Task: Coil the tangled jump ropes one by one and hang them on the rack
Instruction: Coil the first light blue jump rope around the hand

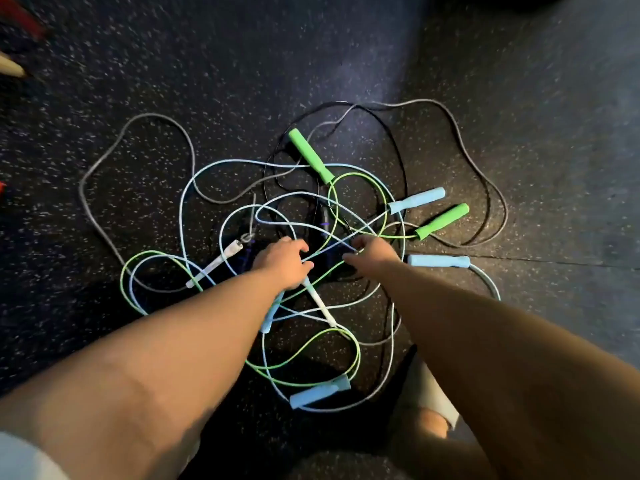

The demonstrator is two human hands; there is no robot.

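A tangle of jump ropes lies on the dark speckled floor [242,64]. The green rope has handles at the upper middle [311,156] and at the right [442,220]. Light blue handles lie at the right [417,199], further right [438,261] and near me [319,395]. A thin grey rope [138,130] and a black rope [401,157] loop round the outside. A white handle [215,263] lies at the left. My left hand [282,263] and my right hand [373,252] reach into the middle of the pile, each with fingers curled on a light blue cord [329,249] stretched between them.
A second white handle [320,303] pokes out below my left hand. A red object [20,20] and a beige stick [10,68] sit at the top left edge. My knee in pale torn trousers [431,419] is at the bottom. No rack is in view.
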